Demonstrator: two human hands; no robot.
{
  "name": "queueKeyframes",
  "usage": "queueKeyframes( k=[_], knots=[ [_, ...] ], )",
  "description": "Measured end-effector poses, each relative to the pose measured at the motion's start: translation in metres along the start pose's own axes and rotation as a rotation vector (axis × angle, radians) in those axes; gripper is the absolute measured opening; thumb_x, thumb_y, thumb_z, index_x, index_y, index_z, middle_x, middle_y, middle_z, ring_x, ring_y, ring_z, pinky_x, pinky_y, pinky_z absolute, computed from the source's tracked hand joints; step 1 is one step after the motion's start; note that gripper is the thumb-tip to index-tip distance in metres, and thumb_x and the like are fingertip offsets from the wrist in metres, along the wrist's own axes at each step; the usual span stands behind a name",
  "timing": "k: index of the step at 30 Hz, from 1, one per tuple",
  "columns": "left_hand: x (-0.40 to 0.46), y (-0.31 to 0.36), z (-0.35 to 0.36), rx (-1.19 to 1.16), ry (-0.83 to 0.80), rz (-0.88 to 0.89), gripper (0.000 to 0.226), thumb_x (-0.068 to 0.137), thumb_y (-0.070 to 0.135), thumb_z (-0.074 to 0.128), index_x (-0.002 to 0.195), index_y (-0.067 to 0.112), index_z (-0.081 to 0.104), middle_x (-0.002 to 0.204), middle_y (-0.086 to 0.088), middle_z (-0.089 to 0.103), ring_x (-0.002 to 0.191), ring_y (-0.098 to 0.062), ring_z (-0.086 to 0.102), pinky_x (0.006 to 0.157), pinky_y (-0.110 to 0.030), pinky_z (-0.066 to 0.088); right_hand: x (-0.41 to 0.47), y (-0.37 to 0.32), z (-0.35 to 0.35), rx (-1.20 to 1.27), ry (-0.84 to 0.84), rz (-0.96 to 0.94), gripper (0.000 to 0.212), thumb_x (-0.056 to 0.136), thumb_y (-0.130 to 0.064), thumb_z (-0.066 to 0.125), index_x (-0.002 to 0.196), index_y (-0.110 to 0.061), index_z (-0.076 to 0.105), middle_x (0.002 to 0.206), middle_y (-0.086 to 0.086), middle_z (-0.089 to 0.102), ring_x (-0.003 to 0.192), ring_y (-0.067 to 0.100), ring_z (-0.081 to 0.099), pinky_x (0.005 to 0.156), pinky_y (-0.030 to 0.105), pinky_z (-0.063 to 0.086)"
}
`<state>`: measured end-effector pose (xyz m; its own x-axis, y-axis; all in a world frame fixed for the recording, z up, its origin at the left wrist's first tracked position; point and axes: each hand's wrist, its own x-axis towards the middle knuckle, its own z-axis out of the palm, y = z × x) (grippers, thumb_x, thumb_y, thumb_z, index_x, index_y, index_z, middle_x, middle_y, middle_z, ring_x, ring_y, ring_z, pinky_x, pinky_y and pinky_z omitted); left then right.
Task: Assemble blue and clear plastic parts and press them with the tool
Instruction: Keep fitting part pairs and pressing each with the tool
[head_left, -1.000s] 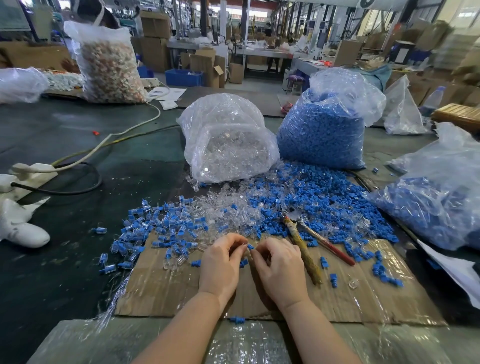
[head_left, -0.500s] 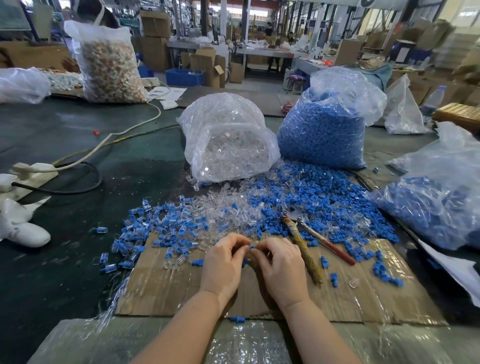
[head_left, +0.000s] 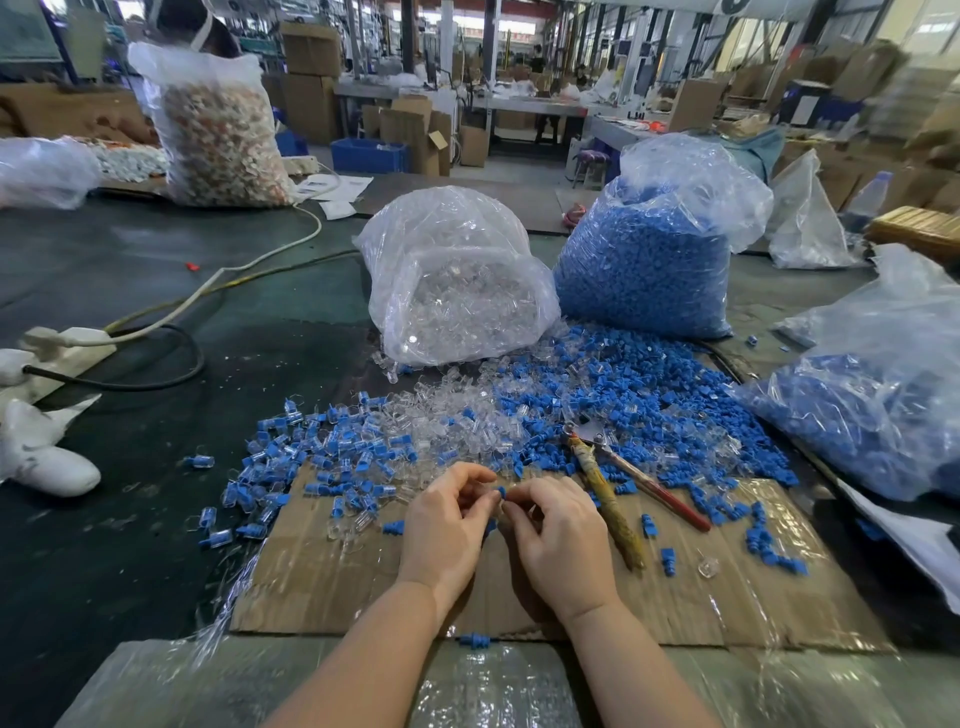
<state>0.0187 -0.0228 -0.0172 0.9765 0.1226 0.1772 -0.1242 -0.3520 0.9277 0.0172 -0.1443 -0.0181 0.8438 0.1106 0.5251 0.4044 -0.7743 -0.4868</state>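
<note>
Both hands meet over the cardboard sheet (head_left: 322, 571), fingertips together: my left hand (head_left: 449, 519) and my right hand (head_left: 558, 540) each pinch at one small blue plastic part (head_left: 501, 491) caught between them. Whether a clear part is already on it I cannot tell; my fingers hide that. Loose blue parts (head_left: 623, 395) and clear parts (head_left: 447, 415) lie heaped just beyond my hands, spilled from the bag of clear parts (head_left: 457, 280) and the bag of blue parts (head_left: 649, 260). The pliers (head_left: 618, 483) lie on the cardboard just right of my right hand, untouched. These pieces look tiny, light, hard and likely slick, so I judge a fingertip pinch on the sides is best, leaving the mating end free. Squeezing askew could flick one away.
</note>
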Motion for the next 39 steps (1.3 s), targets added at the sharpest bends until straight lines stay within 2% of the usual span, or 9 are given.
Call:
queueKeyframes(
  k=[10, 14, 17, 19, 21, 23, 26, 33, 39],
  knots=[
    [-0.001, -0.001, 0.000, 0.003, 0.000, -0.008, 0.024, 0.086, 0.006, 0.061, 0.084, 0.031, 0.058, 0.081, 0.010, 0.063, 0.076, 0.004, 0.058, 0.069, -0.008, 0.047, 0.000, -0.001, -0.002, 0.000, 0.029, -0.015, 0.012, 0.074, -0.006, 0.073, 0.074, -0.013, 0.064, 0.072, -0.004, 0.062, 0.071, 0.016, 0.055, 0.067, 0.029, 0.047],
    [-0.001, -0.001, 0.000, 0.001, -0.008, -0.017, 0.026, 0.086, 0.006, 0.061, 0.083, 0.032, 0.057, 0.080, 0.009, 0.064, 0.076, 0.000, 0.060, 0.070, -0.011, 0.050, 0.000, -0.001, -0.002, -0.039, 0.076, 0.005, 0.013, 0.073, -0.003, 0.072, 0.077, -0.012, 0.064, 0.074, -0.002, 0.062, 0.072, 0.019, 0.055, 0.070, 0.032, 0.046],
    [0.000, -0.001, 0.000, 0.005, -0.002, -0.021, 0.026, 0.086, 0.006, 0.061, 0.082, 0.032, 0.058, 0.079, 0.008, 0.064, 0.076, -0.002, 0.061, 0.070, -0.013, 0.050, 0.000, 0.001, -0.004, -0.139, 0.137, 0.056, 0.015, 0.073, -0.006, 0.074, 0.084, -0.012, 0.066, 0.083, 0.001, 0.064, 0.081, 0.025, 0.059, 0.076, 0.039, 0.046],
    [0.000, -0.001, 0.001, 0.011, 0.002, -0.019, 0.026, 0.086, 0.007, 0.061, 0.082, 0.032, 0.057, 0.079, 0.009, 0.064, 0.076, -0.001, 0.061, 0.068, -0.009, 0.048, 0.002, 0.005, -0.008, -0.265, 0.166, 0.164, 0.022, 0.077, -0.013, 0.072, 0.098, -0.010, 0.066, 0.099, 0.006, 0.065, 0.096, 0.028, 0.059, 0.086, 0.043, 0.044],
    [-0.001, -0.002, 0.001, 0.014, 0.004, -0.016, 0.025, 0.086, 0.007, 0.061, 0.082, 0.032, 0.057, 0.078, 0.009, 0.063, 0.074, 0.000, 0.059, 0.066, -0.006, 0.046, 0.005, 0.010, -0.014, -0.430, 0.051, 0.370, 0.038, 0.089, -0.030, 0.057, 0.122, -0.011, 0.056, 0.124, 0.010, 0.056, 0.117, 0.029, 0.049, 0.102, 0.047, 0.034],
    [-0.001, -0.001, 0.001, 0.027, 0.002, -0.005, 0.024, 0.086, 0.008, 0.061, 0.084, 0.031, 0.057, 0.078, 0.011, 0.062, 0.072, 0.004, 0.058, 0.065, -0.005, 0.044, 0.009, 0.020, -0.022, -0.590, -0.139, 0.576, 0.059, 0.095, -0.049, 0.034, 0.143, -0.014, 0.029, 0.145, 0.011, 0.036, 0.135, 0.028, 0.030, 0.112, 0.050, 0.017],
    [-0.001, 0.000, 0.001, 0.045, -0.005, 0.010, 0.026, 0.086, 0.008, 0.061, 0.082, 0.032, 0.055, 0.077, 0.013, 0.061, 0.070, 0.008, 0.056, 0.064, -0.003, 0.043, 0.014, 0.032, -0.029, -0.616, -0.313, 0.688, 0.072, 0.093, -0.060, 0.016, 0.149, -0.016, 0.007, 0.154, 0.010, 0.020, 0.142, 0.029, 0.015, 0.112, 0.056, 0.005],
    [0.000, 0.001, 0.000, 0.048, -0.006, 0.007, 0.029, 0.086, 0.008, 0.062, 0.080, 0.035, 0.055, 0.077, 0.013, 0.061, 0.069, 0.007, 0.055, 0.065, -0.004, 0.043, 0.019, 0.034, -0.035, -0.648, -0.362, 0.665, 0.070, 0.093, -0.058, 0.029, 0.147, -0.015, 0.017, 0.148, 0.013, 0.028, 0.135, 0.032, 0.025, 0.112, 0.054, 0.013],
    [0.000, 0.002, 0.000, 0.041, -0.017, -0.019, 0.029, 0.086, 0.008, 0.061, 0.080, 0.035, 0.055, 0.077, 0.013, 0.061, 0.070, 0.007, 0.056, 0.066, -0.004, 0.044, 0.030, 0.031, -0.038, -0.555, -0.374, 0.742, 0.055, 0.088, -0.052, 0.041, 0.130, -0.017, 0.037, 0.141, 0.016, 0.031, 0.129, 0.034, 0.026, 0.107, 0.053, 0.018]
  ],
)
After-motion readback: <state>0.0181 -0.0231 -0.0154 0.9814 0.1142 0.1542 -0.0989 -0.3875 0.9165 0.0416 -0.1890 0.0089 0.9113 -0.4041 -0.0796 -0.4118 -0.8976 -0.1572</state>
